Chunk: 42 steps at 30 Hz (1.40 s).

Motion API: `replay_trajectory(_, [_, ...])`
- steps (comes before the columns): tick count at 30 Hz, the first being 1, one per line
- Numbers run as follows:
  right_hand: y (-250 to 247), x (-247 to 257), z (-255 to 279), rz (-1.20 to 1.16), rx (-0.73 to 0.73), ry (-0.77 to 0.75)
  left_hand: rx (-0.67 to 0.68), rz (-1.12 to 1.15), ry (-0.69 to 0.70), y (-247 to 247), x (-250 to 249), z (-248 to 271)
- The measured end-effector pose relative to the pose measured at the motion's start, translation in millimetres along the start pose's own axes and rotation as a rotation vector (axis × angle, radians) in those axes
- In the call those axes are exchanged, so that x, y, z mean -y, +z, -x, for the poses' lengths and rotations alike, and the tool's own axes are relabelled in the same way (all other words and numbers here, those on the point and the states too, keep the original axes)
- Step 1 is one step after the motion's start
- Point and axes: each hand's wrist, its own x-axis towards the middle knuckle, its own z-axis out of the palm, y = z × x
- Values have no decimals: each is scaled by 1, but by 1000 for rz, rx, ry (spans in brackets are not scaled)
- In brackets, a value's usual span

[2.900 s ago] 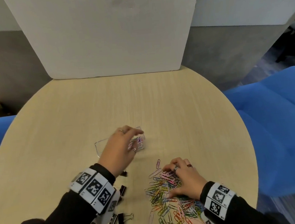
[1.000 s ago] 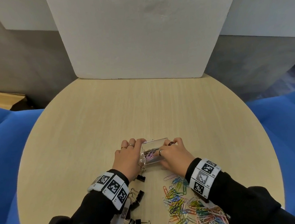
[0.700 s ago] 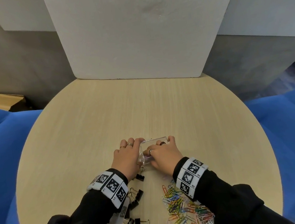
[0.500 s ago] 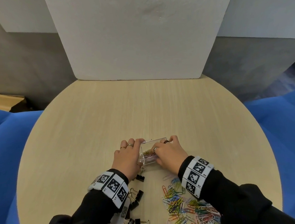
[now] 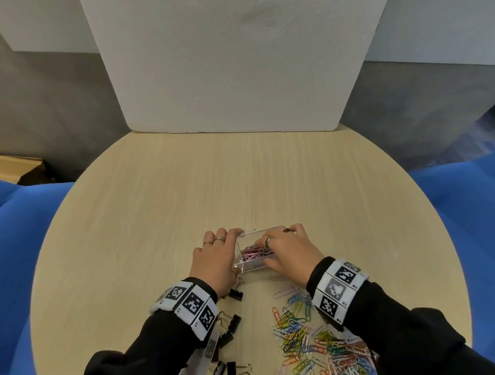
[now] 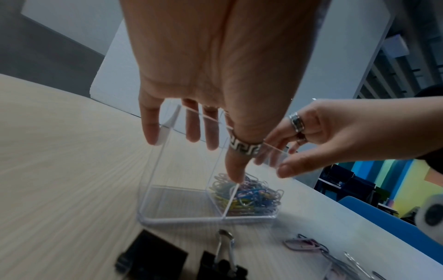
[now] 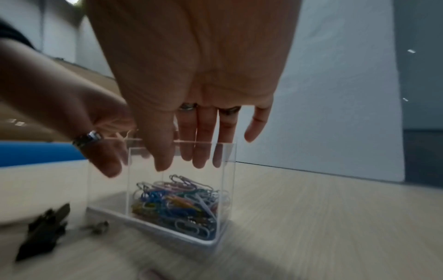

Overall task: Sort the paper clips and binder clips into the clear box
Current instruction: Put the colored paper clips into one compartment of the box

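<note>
The clear box (image 5: 251, 266) stands on the round table, split into two compartments. Its right compartment holds coloured paper clips (image 7: 177, 204); the left compartment (image 6: 179, 204) looks bare. My left hand (image 5: 224, 248) holds the box from the left, fingers over the far wall, thumb down by the divider. The straight fingers of my right hand (image 7: 182, 164) reach into the right compartment just above the clips, with nothing seen between them. A loose pile of paper clips (image 5: 308, 339) lies by my right forearm. Black binder clips (image 5: 232, 324) lie by my left forearm.
A white board (image 5: 238, 54) stands upright at the table's (image 5: 240, 188) far edge. Blue seats flank the table on the left (image 5: 7, 235) and right (image 5: 478, 198). One binder clip (image 6: 223, 265) lies just in front of the box.
My right hand has left the loose pile and come to the box's right compartment, its fingers now spread inside. The left hand has stayed on the box.
</note>
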Motion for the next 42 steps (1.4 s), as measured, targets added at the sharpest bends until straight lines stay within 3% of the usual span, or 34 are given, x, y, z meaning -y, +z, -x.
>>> replay_trajectory(3, [6,1,1,168,27,-48,-4,-8,-6,-1,-1,-2])
replay_trajectory(5, [8,0,0,143,95,-41,1,-13,-5,-2,-1,-4])
replay_trajectory(8, [-3,-4,3,-129,87,12,-8,-13,-3,-2,-2,-5])
replay_trajectory(11, [-21,-18,15,-444,-91,70,-18,4,-15,-4,-3,-7])
replay_trajectory(14, [-36,-36,32,-526,-163,114,18,11,-40,-12,-6,-2])
replay_trajectory(17, [-43,-56,54,-495,-33,173,-132,37,7,-26,-12,9])
replay_trajectory(20, [-37,-69,84,-459,194,190,-368,19,252,-30,-27,25])
replay_trajectory(21, [-32,-72,94,-463,270,195,-356,65,341,-29,-34,33])
replay_trajectory(22, [-26,-74,105,-487,357,213,-259,131,400,-25,-42,42])
replay_trajectory(26, [4,-83,146,-603,784,346,390,162,425,10,-62,80])
replay_trajectory(28, [20,-86,162,-656,983,406,590,79,466,32,-65,91])
replay_trajectory(30, [35,-85,172,-576,1058,390,705,-8,474,50,-67,98])
replay_trajectory(34, [52,-75,174,-681,946,415,684,-5,396,67,-74,98])
replay_trajectory(38, [47,-71,161,-847,598,436,504,33,342,63,-77,81])
replay_trajectory(40, [41,-76,160,-862,432,437,400,-21,397,62,-80,79])
replay_trajectory(42, [35,-86,165,-731,285,415,270,-64,530,61,-87,87])
